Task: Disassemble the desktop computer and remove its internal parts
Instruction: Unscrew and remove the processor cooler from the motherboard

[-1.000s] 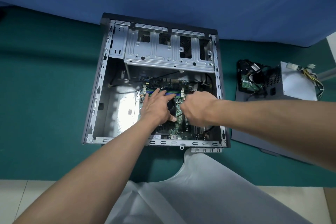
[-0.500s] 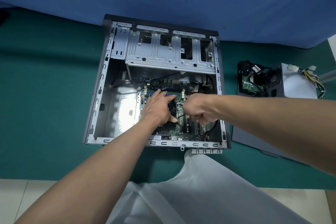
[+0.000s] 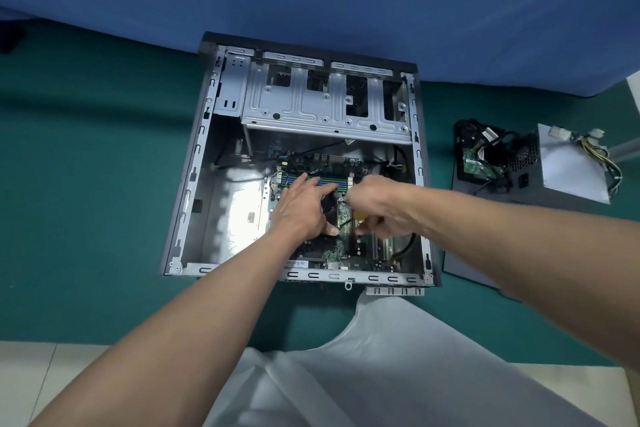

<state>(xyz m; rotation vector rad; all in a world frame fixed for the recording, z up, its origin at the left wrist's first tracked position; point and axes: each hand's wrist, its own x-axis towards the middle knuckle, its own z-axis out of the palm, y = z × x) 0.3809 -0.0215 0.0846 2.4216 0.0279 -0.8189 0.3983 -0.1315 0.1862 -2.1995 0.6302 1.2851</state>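
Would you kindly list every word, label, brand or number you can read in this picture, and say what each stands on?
No text here can be read.
Barcode sticker on the near edge of the green motherboard: too small.
Small sticker on the floor of the grey metal computer case: blurred.
White label on the grey power supply box: washed out.

Bright glare inside — warped, soft edges

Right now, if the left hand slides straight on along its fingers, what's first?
Probably the memory slots just ahead of the left hand, then the drive cage; depth unclear.
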